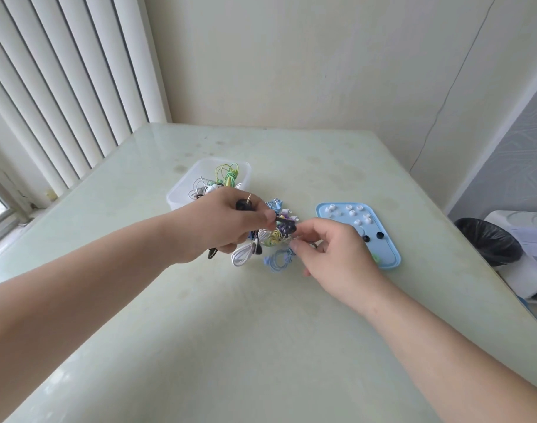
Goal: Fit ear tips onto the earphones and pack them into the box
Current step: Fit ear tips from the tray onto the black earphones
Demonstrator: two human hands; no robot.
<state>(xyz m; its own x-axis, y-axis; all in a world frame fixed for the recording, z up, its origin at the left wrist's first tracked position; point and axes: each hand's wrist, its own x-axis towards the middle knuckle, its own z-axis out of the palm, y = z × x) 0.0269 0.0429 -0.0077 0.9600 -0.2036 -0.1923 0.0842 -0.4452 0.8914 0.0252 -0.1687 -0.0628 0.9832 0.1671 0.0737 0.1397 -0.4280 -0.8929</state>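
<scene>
From the head camera, my left hand (230, 222) is closed around a bundled pair of black earphones (287, 228). Its gold plug sticks up past my knuckles and one earbud pokes out toward my other hand. My right hand (332, 250) is curled, with thumb and forefinger pinching a small dark piece (313, 245) just beside that earbud; I cannot tell what it is. Both hands hover over a pile of earphones (274, 239) on the table (261, 331), white, blue and yellow cords tangled together. The clear box (181, 198) stands behind my left hand and holds more earphones. To my right lies a blue tray (390, 257) with white ear tips (350, 212) and two black ear tips (380, 235).
</scene>
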